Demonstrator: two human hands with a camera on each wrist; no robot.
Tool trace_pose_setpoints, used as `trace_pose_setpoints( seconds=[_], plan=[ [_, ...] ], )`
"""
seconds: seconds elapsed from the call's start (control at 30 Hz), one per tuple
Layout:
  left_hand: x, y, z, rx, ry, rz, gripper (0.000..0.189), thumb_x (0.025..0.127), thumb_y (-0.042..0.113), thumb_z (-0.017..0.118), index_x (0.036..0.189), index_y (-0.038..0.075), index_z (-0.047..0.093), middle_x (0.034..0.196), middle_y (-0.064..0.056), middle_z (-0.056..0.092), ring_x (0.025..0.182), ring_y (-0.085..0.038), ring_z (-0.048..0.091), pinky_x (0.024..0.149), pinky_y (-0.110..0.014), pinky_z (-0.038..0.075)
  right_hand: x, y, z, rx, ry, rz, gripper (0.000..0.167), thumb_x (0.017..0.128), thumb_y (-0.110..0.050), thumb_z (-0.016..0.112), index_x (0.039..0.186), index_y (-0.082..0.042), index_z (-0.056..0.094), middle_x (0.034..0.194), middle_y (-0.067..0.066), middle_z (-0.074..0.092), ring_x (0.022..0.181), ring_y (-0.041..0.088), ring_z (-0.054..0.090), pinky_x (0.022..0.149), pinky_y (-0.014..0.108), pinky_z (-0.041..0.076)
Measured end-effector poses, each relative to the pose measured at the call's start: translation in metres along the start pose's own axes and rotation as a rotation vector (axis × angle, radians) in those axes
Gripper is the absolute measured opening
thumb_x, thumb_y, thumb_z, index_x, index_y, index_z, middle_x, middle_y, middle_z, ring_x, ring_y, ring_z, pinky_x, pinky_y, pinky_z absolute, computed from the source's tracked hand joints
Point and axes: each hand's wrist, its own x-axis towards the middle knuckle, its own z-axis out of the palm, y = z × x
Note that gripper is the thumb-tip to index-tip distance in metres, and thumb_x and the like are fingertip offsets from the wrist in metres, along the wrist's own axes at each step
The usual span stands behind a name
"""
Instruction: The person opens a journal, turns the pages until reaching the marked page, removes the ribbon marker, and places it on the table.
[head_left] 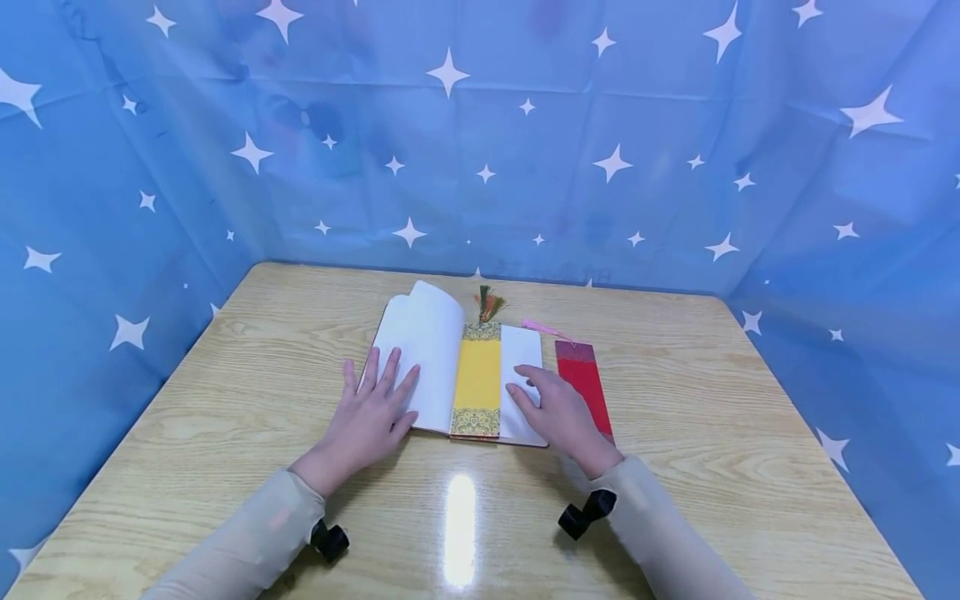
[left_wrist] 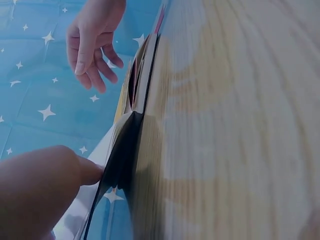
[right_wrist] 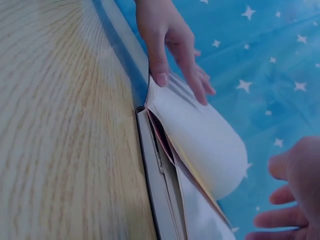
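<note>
An open notebook (head_left: 431, 333) with blank white pages lies on the table. My left hand (head_left: 371, 417) rests on its left page with the fingers spread, and in the right wrist view the left thumb (right_wrist: 161, 79) touches the page near the lower edge. A yellow bookmark (head_left: 478, 367) with patterned ends lies on the right page beside the spine, its green and orange tassel (head_left: 489, 304) past the top edge. My right hand (head_left: 558, 408) hovers over the right page, fingers loosely bent and holding nothing; the left wrist view shows this hand (left_wrist: 95, 45) apart from the notebook.
A red bookmark (head_left: 583, 387) with a pink tassel (head_left: 542, 327) lies right of the notebook, partly behind my right hand. The wooden table (head_left: 225, 433) extends around them. A blue curtain (head_left: 525, 192) with white stars hangs behind and at both sides.
</note>
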Motion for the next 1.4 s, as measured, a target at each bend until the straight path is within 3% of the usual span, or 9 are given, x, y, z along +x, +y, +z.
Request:
trace_pose_setpoints(
  seconds=[0.23,0.43,0.6,0.77,1.1,1.4],
  plan=[
    [-0.002,-0.003,0.004,-0.070,-0.088,0.024,0.058,0.097,0.038,0.045,0.148,0.016,0.027,0.150,-0.019,0.016,0.135,-0.044,0.013,0.105,-0.060,0.014,0.005,0.004,0.001,0.032,-0.023,0.006,0.043,0.088,-0.032,0.064,0.123,-0.008,0.058,0.118,0.010,0.061,0.092,0.023,0.062,0.077,0.040,0.052],
    [-0.005,-0.004,0.007,-0.156,-0.164,0.005,0.055,0.099,0.036,0.041,0.148,0.017,0.026,0.150,-0.020,0.017,0.134,-0.045,0.017,0.104,-0.061,0.015,0.013,0.004,0.002,0.082,-0.073,0.085,0.046,0.087,-0.033,0.065,0.125,-0.007,0.056,0.116,0.010,0.060,0.092,0.023,0.060,0.074,0.037,0.052],
    [-0.007,-0.004,0.008,-0.201,-0.215,-0.014,0.055,0.100,0.039,0.037,0.148,0.015,0.025,0.149,-0.023,0.018,0.134,-0.045,0.018,0.104,-0.062,0.014,0.020,0.005,0.006,0.081,-0.095,0.103,0.045,0.089,-0.032,0.062,0.124,-0.004,0.056,0.109,0.011,0.061,0.087,0.022,0.060,0.076,0.037,0.051],
    [-0.008,-0.004,0.010,-0.226,-0.219,-0.026,0.058,0.099,0.044,0.037,0.148,0.015,0.025,0.148,-0.025,0.017,0.134,-0.045,0.017,0.105,-0.059,0.017,0.025,0.005,0.010,0.096,-0.102,0.106,0.043,0.090,-0.033,0.061,0.120,-0.002,0.058,0.100,0.009,0.060,0.083,0.020,0.057,0.071,0.034,0.050],
    [-0.010,-0.005,0.013,-0.248,-0.219,-0.035,0.059,0.098,0.045,0.037,0.148,0.014,0.027,0.147,-0.027,0.018,0.133,-0.046,0.017,0.105,-0.057,0.017,0.040,0.000,0.016,0.162,-0.172,0.258,0.045,0.090,-0.034,0.061,0.121,-0.001,0.056,0.092,0.008,0.060,0.074,0.019,0.053,0.063,0.030,0.048],
    [-0.009,-0.003,0.015,-0.257,-0.238,-0.041,0.058,0.098,0.042,0.040,0.147,0.012,0.029,0.146,-0.029,0.020,0.133,-0.048,0.015,0.105,-0.059,0.015,0.047,-0.003,0.020,0.246,-0.201,0.309,0.043,0.090,-0.034,0.061,0.114,0.001,0.057,0.091,0.010,0.061,0.069,0.018,0.056,0.061,0.032,0.048]
  ],
)
